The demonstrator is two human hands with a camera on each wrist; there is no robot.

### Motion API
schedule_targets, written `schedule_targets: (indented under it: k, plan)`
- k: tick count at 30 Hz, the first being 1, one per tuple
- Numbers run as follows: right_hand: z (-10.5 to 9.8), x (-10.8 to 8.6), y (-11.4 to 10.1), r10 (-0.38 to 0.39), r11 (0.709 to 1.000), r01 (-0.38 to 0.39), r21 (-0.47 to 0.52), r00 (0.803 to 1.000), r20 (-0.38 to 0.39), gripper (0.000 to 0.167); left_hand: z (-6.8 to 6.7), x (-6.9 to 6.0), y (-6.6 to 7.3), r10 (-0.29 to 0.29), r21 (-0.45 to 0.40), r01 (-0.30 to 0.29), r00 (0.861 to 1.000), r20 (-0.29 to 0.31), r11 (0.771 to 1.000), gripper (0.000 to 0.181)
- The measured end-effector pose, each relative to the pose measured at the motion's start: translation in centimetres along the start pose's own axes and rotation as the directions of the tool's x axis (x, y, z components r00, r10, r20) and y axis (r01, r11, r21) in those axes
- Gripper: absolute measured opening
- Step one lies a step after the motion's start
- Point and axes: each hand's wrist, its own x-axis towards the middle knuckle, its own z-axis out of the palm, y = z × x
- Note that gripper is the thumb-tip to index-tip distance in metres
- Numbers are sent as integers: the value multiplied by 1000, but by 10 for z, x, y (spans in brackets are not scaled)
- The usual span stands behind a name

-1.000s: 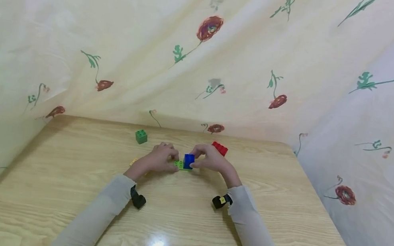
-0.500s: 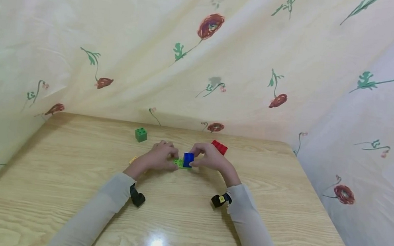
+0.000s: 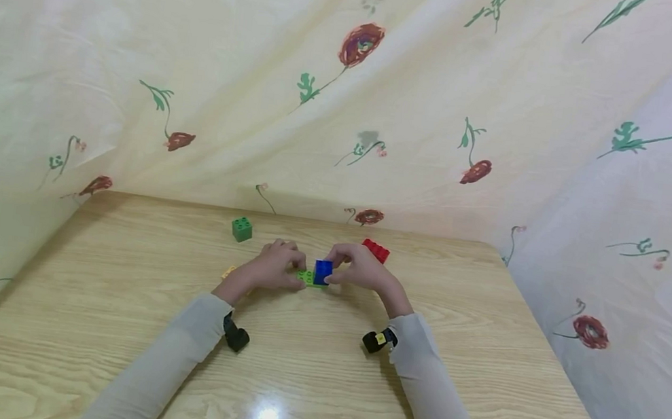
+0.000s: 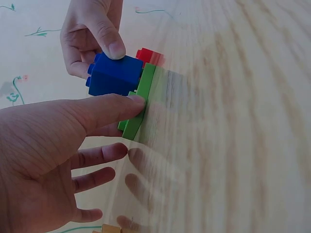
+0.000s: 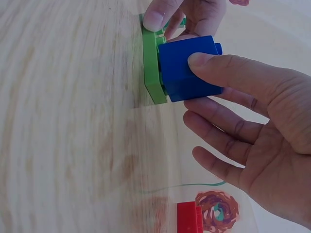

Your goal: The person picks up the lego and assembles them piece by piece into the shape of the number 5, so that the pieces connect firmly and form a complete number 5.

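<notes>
On the table lies a flat light-green toy building plate [image 3: 307, 277] with studs. My left hand [image 3: 276, 266] pinches its left end between thumb and fingers, the other fingers spread in the left wrist view. A blue building brick [image 3: 322, 273] sits over the plate's right end, pinched by my right hand [image 3: 357, 268]. Seen from the right wrist, the blue brick [image 5: 182, 73] stands slightly tilted against the green plate [image 5: 151, 68], with a thin gap between them at one side. Whether its studs are fully seated I cannot tell.
A dark green brick [image 3: 242, 229] stands behind my left hand. A red brick [image 3: 376, 250] lies behind my right hand. Partly hidden by my left wrist is a yellow-orange piece [image 3: 228, 271]. Flowered cloth [image 3: 232, 89] hangs along the table's back edge.
</notes>
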Motion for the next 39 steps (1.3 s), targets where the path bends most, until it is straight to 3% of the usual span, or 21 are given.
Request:
schedule_targets:
  k: [25,39]
  plan:
    - [0,2,8,-15,999,16,34,1000,-4,21,0,0,1,-14,-4,14,1000,3,1000,18]
    - [0,1,7,15,998,-14,53,1000,-4,22,1,2,-1,-11,-4,11,1000,2,1000,18]
